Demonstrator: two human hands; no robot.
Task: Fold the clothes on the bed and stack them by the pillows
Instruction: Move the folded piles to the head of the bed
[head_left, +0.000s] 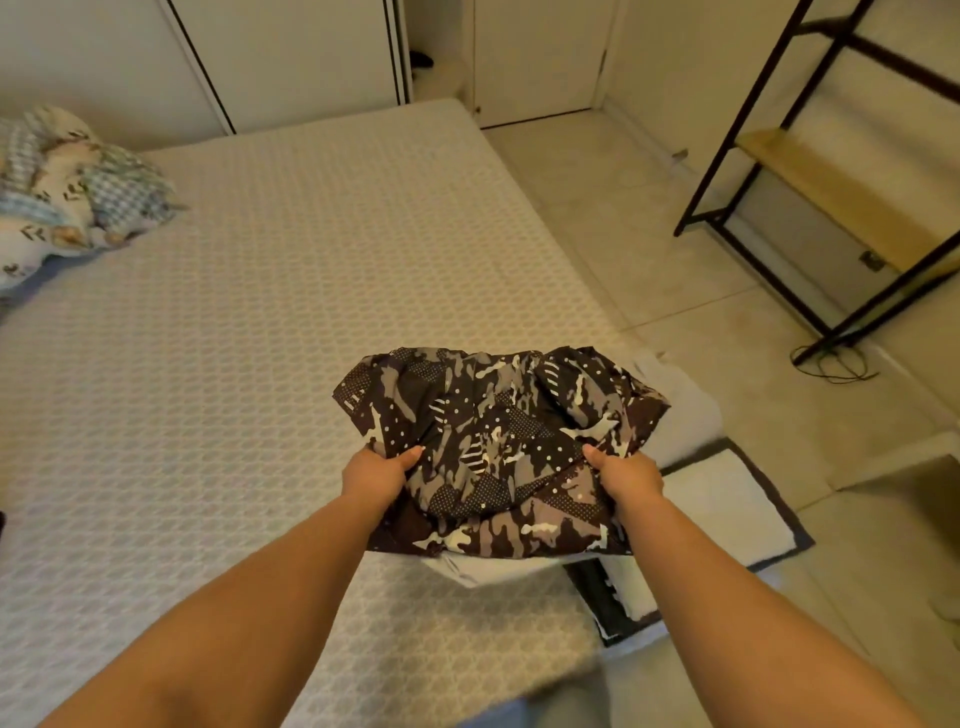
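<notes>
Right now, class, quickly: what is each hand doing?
Left hand: closed, gripping the camouflage garment at its left side.
Right hand: closed, gripping the same garment at its right side.

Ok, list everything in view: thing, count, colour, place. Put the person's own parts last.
camouflage garment: one, dark brown, grey and cream, held up over the bed's near right corner
bed: one, pale honeycomb-patterned cover, filling the left and middle
bedding pile: one, blue-check and white printed, far left on the bed
white cloth: one, behind the garment at the bed's right edge
floor mat: one, white with dark border, on the floor right of the bed
shelf rack: one, black frame with wooden shelf, far right
cable: one, dark, on the floor by the rack
left hand: gripping the garment
right hand: gripping the garment
</notes>
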